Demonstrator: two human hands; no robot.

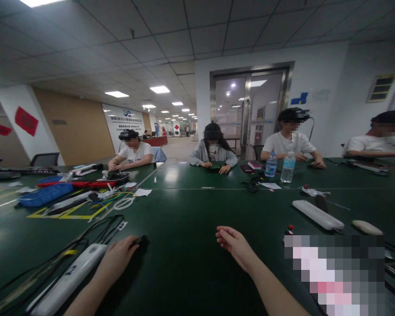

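Observation:
My left hand (120, 252) is closed on a small black object (140, 240), just above or on the dark green tabletop. Its kind is too small and dark to make out. Beside my left wrist lies a long white power strip (70, 278) marked with a "2". My right hand (235, 245) hangs over the middle of the table, its fingers curled together against the thumb. Nothing shows between them.
Black cables (75, 239) run along the left. Beyond are a blue tray (46, 194) and a coiled white cable (123, 203). To the right lie another white strip (317, 215) and a pale mouse-shaped object (367, 227). Water bottles (287, 168) stand farther back; several people sit opposite.

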